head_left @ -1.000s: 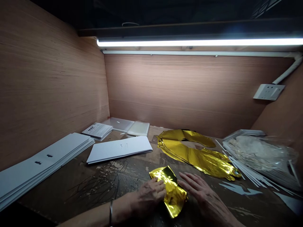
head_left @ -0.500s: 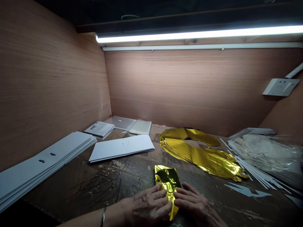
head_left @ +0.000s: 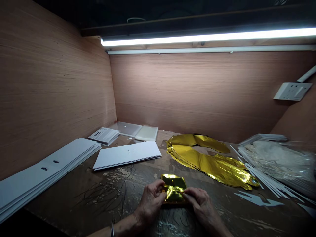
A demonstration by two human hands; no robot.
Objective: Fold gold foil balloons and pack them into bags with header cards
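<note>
A small folded gold foil piece [head_left: 173, 188] lies on the dark worktop [head_left: 103, 194] near its front edge. My left hand [head_left: 150, 200] pinches its left side with curled fingers. My right hand [head_left: 199, 205] grips its right side, thumb and fingers pressed on the foil. A bracelet circles my left wrist. Behind the hands, a stack of flat gold foil shapes [head_left: 207, 158] spreads toward the right.
White card stacks lie at the left [head_left: 46, 171] and centre-left [head_left: 127, 154]. Printed leaflets [head_left: 103, 135] and clear bags [head_left: 138, 130] sit at the back. A plastic bag with white sticks [head_left: 274, 161] fills the right. Wooden walls enclose the booth; a socket [head_left: 292, 91] hangs on the right.
The gold foil piece has been folded shorter, from a long strip into a compact packet. Both hands moved from pressing flat on it to pinching its two sides.
</note>
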